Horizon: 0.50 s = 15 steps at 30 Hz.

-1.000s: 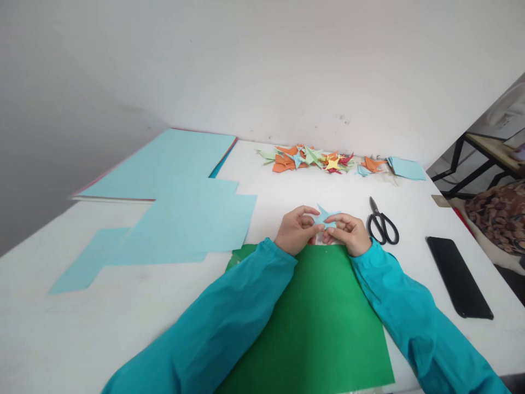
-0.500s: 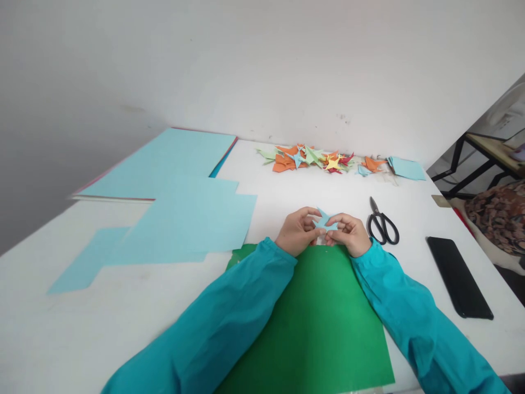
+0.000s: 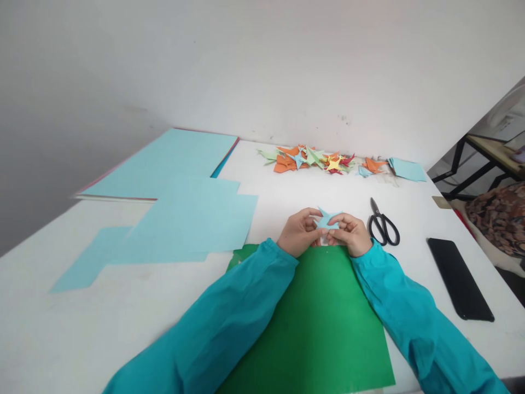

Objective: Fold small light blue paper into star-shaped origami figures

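Observation:
A small light-blue folded paper piece point(image 3: 327, 220) with pointed tips is held up between both hands. My left hand point(image 3: 299, 232) pinches its left side with thumb and fingers. On the opposite side, my right hand point(image 3: 349, 233) grips it the same way. Parts of the paper are hidden behind the fingers. Both hands are just above the far edge of a green mat point(image 3: 324, 323). To the right of my right hand lie black-handled scissors point(image 3: 383, 223), blades pointing away.
Light-blue paper sheets point(image 3: 192, 219) spread over the left of the white table point(image 3: 123, 328). Colourful folded paper pieces point(image 3: 307, 157) lie along the wall. A stack of blue paper squares point(image 3: 407, 169) sits at the back right, a black phone-like slab point(image 3: 459, 279) at the right.
The folded paper has turned slightly in the fingers, and an upper right tip now shows more. Both hands keep their hold at nearly the same place.

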Each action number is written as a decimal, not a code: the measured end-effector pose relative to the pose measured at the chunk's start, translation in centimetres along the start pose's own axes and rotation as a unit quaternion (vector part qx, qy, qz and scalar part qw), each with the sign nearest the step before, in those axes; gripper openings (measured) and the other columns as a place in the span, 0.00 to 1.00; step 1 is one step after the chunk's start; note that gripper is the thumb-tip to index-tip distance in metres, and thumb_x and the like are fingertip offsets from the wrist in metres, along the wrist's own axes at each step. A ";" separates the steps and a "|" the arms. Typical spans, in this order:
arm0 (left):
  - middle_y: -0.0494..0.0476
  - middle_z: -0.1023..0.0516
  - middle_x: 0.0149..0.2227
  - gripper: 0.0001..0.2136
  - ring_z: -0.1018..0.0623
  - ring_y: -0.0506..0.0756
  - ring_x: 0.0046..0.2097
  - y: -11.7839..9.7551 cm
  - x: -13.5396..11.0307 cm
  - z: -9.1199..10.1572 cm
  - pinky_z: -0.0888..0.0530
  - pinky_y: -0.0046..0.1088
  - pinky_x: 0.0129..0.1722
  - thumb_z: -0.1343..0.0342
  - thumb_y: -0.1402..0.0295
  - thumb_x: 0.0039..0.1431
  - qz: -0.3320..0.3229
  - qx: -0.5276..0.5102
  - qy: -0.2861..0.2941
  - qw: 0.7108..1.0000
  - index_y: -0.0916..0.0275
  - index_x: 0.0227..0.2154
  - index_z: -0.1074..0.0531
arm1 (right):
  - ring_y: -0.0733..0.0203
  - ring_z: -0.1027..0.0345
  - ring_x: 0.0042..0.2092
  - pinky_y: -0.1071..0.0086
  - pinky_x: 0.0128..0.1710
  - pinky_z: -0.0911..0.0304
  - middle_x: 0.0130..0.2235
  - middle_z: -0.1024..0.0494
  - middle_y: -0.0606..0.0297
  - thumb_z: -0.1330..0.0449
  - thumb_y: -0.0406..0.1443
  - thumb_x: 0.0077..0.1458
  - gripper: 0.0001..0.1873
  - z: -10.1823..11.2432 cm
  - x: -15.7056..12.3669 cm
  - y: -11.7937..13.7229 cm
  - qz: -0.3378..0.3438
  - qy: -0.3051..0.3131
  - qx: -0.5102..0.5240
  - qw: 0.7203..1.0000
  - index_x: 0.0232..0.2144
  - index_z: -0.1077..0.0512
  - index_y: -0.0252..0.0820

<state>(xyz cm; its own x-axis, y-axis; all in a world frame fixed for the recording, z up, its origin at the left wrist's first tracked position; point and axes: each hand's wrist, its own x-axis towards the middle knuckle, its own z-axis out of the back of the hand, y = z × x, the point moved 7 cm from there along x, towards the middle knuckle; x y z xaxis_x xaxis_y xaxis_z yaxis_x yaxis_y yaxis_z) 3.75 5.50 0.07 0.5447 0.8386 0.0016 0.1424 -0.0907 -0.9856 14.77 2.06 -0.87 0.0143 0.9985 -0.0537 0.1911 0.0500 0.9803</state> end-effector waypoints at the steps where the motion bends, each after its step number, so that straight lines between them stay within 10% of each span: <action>1: 0.43 0.32 0.13 0.19 0.31 0.48 0.14 0.0 0.0 -0.1 0.35 0.20 0.13 0.37 0.68 0.37 0.001 0.000 0.006 1.000 0.66 0.33 0.38 | 0.67 0.32 0.18 0.76 0.18 0.38 0.18 0.25 0.70 0.35 0.32 0.35 0.12 -0.1 0.0 0.0 -0.006 0.004 -0.002 1.000 0.27 0.31 0.39; 15: 0.45 0.31 0.14 0.23 0.28 0.49 0.16 0.0 0.0 0.1 0.33 0.21 0.15 0.37 0.66 0.38 0.018 -0.031 0.012 0.999 0.67 0.38 0.37 | 0.66 0.33 0.17 0.75 0.17 0.39 0.19 0.25 0.69 0.34 0.34 0.35 0.13 0.4 0.2 0.0 0.016 -0.016 0.030 0.999 0.27 0.30 0.40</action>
<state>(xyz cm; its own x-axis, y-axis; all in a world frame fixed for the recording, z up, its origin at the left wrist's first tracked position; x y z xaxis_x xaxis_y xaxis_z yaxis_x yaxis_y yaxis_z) 3.67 5.50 0.02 0.5702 0.8210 -0.0290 0.1734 -0.1547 -0.9726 15.16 2.24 -0.91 0.0517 0.9982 -0.0294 0.2489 0.0156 0.9684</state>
